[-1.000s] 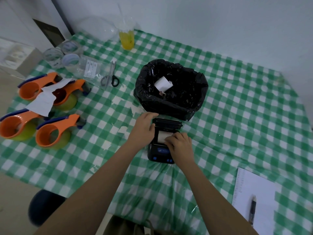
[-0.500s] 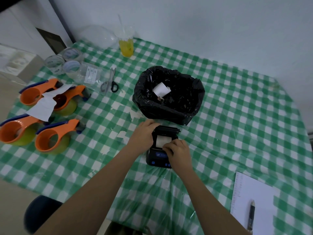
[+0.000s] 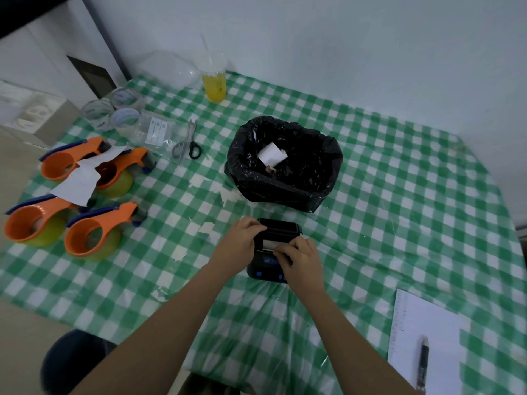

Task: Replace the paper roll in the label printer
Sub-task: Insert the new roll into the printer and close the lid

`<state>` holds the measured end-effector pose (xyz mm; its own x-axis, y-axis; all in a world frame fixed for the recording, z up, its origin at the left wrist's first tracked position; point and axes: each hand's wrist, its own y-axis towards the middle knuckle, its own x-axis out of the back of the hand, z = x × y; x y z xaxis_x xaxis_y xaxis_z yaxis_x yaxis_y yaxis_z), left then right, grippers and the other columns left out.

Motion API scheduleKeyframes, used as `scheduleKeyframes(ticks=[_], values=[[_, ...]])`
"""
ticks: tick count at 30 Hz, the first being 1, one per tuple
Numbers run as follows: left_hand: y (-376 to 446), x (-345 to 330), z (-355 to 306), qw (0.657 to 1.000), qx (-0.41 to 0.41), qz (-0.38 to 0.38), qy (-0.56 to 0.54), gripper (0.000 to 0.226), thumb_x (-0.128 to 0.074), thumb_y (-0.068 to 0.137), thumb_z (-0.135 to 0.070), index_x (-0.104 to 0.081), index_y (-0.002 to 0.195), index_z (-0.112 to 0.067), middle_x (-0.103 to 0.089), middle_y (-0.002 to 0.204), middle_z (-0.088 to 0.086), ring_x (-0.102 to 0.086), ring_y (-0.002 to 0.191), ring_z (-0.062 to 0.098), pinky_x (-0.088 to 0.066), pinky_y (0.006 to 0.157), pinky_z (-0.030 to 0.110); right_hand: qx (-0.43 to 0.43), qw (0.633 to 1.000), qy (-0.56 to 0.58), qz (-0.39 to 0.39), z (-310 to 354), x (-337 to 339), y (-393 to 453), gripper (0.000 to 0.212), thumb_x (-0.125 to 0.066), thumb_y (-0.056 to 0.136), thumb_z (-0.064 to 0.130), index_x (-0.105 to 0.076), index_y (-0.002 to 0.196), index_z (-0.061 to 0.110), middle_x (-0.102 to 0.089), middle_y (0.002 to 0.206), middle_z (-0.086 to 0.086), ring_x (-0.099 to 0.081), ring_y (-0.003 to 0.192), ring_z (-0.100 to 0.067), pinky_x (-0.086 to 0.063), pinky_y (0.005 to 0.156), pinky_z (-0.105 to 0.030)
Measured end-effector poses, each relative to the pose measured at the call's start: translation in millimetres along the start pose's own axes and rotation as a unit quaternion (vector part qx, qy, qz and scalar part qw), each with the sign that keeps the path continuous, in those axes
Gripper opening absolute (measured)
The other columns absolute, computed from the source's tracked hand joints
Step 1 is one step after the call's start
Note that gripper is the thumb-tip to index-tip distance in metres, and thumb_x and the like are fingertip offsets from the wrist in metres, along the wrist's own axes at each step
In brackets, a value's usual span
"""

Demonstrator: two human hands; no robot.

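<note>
A small black label printer (image 3: 263,273) lies on the green checked tablecloth, its lid (image 3: 281,225) tipped back. A white paper roll (image 3: 269,244) shows in the open bay, partly hidden by my fingers. My left hand (image 3: 238,245) grips the printer's left side, fingers curled over the lid edge. My right hand (image 3: 299,259) rests on the printer's front right with fingertips pinching at the paper edge. Behind the printer a black bin bag (image 3: 285,163) holds a discarded white paper piece (image 3: 271,155).
Several orange tape dispensers (image 3: 94,232) and a loose white sheet (image 3: 77,185) sit at the left. Scissors (image 3: 188,143), tape rolls (image 3: 97,112) and a yellow drink cup (image 3: 214,84) stand farther back. A notepad with pen (image 3: 423,357) lies at the front right.
The lid has tipped down over the bay, so less of the white roll shows. Both hands stay on the printer; the right fingers have shifted to the paper edge.
</note>
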<state>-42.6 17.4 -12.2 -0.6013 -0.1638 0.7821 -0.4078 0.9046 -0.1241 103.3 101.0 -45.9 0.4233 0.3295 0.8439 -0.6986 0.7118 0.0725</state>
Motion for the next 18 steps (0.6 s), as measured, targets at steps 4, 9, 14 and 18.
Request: scheduleKeyframes(ticks=[4, 9, 14, 18], values=[[-5.2, -1.5, 1.0, 1.0, 0.014, 0.011, -0.008, 0.04, -0.04, 0.089, 0.006, -0.053, 0.127, 0.0, -0.053, 0.123, 0.02, -0.053, 0.108, 0.034, -0.046, 0.091, 0.038, -0.002, 1.0, 0.006, 0.01, 0.9, -1.4, -3.3, 0.008, -0.069, 0.077, 0.016, -0.072, 0.083, 0.012, -0.058, 0.074, -0.007, -0.054, 0.069, -0.026, -0.039, 0.064, -0.025], [-8.4, -5.5, 2.3, 0.999, 0.026, 0.019, -0.004, 0.04, -0.041, 0.089, 0.005, -0.053, 0.126, 0.001, -0.052, 0.126, 0.019, -0.053, 0.111, 0.034, -0.047, 0.094, 0.041, -0.004, 1.0, 0.017, 0.007, 1.5, -2.2, -4.5, 0.009, -0.068, 0.078, 0.017, -0.071, 0.083, 0.011, -0.058, 0.075, -0.006, -0.054, 0.07, -0.025, -0.039, 0.065, -0.024], [-8.2, -9.7, 3.8, 0.999, 0.037, 0.037, 0.011, 0.041, -0.041, 0.089, 0.005, -0.052, 0.127, -0.001, -0.052, 0.128, 0.018, -0.052, 0.114, 0.033, -0.043, 0.097, 0.037, 0.001, 1.0, 0.027, -0.003, 1.8, -0.9, -2.3, 0.006, -0.07, 0.078, 0.014, -0.071, 0.084, 0.012, -0.059, 0.076, -0.005, -0.053, 0.072, -0.023, -0.037, 0.067, -0.02], [-9.0, -9.4, 5.0, 0.998, 0.033, 0.055, 0.011, 0.041, -0.042, 0.088, 0.007, -0.053, 0.126, 0.002, -0.053, 0.129, 0.021, -0.053, 0.115, 0.035, -0.043, 0.098, 0.038, 0.007, 0.999, 0.039, 0.005, 2.8, 1.9, 0.1, 0.008, -0.07, 0.08, 0.016, -0.072, 0.087, 0.011, -0.059, 0.078, -0.006, -0.052, 0.074, -0.022, -0.039, 0.066, -0.024]])
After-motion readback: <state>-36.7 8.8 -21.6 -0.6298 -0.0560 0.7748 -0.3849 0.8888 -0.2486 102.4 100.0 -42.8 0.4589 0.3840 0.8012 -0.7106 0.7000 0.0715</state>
